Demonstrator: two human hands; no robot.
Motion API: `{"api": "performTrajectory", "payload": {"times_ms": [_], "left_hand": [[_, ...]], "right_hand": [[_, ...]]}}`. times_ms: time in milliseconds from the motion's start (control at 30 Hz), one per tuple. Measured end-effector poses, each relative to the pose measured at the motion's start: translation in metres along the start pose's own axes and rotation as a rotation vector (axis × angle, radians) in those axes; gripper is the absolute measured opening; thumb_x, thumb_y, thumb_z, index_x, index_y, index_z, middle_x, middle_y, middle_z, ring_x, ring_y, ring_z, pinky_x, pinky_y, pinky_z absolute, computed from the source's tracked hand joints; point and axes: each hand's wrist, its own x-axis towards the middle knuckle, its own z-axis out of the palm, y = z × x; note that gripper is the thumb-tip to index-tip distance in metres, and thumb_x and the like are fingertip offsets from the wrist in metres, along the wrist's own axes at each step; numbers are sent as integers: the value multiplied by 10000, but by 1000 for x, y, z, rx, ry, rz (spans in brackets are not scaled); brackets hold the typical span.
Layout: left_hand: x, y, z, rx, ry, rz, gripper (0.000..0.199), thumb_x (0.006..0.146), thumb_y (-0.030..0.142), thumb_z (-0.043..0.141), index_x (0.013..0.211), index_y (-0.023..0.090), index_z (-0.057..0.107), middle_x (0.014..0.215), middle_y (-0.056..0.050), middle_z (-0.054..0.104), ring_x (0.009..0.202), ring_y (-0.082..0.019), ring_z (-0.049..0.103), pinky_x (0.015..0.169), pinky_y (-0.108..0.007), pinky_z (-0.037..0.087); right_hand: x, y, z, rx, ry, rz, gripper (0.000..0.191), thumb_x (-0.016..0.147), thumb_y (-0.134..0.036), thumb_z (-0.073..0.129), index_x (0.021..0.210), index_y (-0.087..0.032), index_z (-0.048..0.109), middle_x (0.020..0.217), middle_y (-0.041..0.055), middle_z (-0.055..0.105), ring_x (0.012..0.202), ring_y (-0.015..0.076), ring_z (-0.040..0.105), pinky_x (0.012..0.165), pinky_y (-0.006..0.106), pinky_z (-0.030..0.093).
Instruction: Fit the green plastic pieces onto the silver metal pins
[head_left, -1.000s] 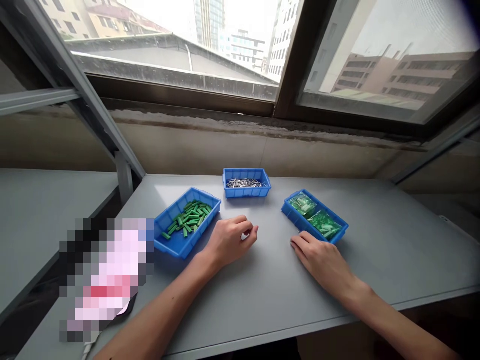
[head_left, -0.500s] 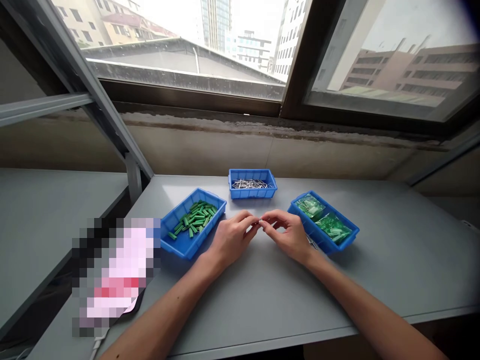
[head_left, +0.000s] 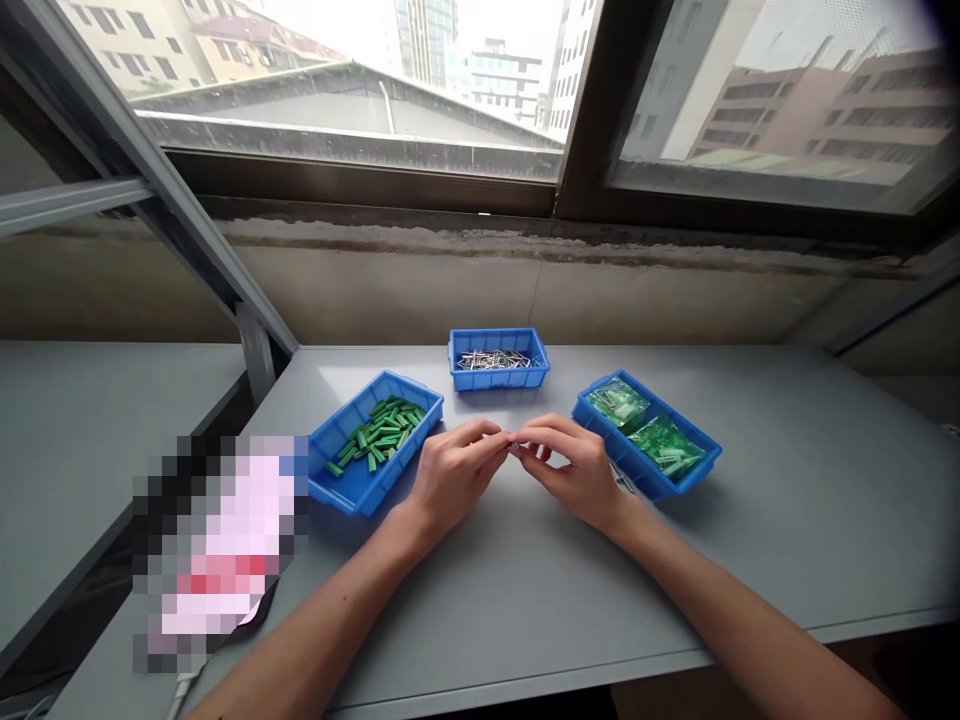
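My left hand and my right hand meet fingertip to fingertip above the grey table, between the side bins. Both are closed in a pinch around something tiny and pale, too small to name. Left of them, a blue bin holds green pieces. Behind the hands stands a smaller blue bin with thin metal pieces. The right blue bin contains clear bags with green and pale contents. Some metal pieces lie beside it, partly hidden by my right hand.
A blurred pinkish object with a white cable lies at the table's left edge. A metal frame slopes up on the left. Behind the grey table are a low wall and windows.
The view has shifted slightly. The fingertips of my two hands have drawn closer together, still pinched around the tiny piece.
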Motion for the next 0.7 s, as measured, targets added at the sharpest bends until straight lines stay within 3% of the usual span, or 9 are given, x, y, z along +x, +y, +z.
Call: {"api": "performTrajectory", "payload": {"times_ms": [133, 300, 567, 700], "left_hand": [[-1, 0, 0, -7, 23, 14, 148, 890, 190, 549, 921, 190, 694, 812, -40, 691, 674, -106, 623, 593, -198, 477], [-1, 1, 0, 6, 60, 1, 125, 881, 205, 572, 927, 185, 687, 822, -39, 687, 663, -94, 612, 575, -193, 462], [0, 1, -1, -16, 79, -1, 104, 861, 174, 604, 941, 174, 670, 839, -33, 671, 694, -96, 605, 615, -200, 472], [1, 0, 0, -23, 88, -36, 72, 855, 193, 614, 910, 178, 658, 849, -19, 662, 568, -57, 531, 554, -185, 447]], "right_hand": [[1, -2, 0, 2, 26, -6, 136, 847, -169, 574, 930, -219, 669, 880, 28, 670, 667, 110, 615, 590, 245, 542], [7, -6, -6, -20, 73, 98, 41, 808, -201, 619, 841, -203, 643, 801, 15, 675, 620, 116, 598, 568, 260, 526], [7, 4, -20, -32, -14, 88, 107, 837, -265, 627, 898, -206, 692, 871, 37, 680, 658, 120, 603, 560, 256, 525], [7, 7, -20, -3, -41, 83, 118, 850, -256, 617, 928, -213, 694, 895, 36, 677, 661, 115, 600, 574, 255, 530]]}}
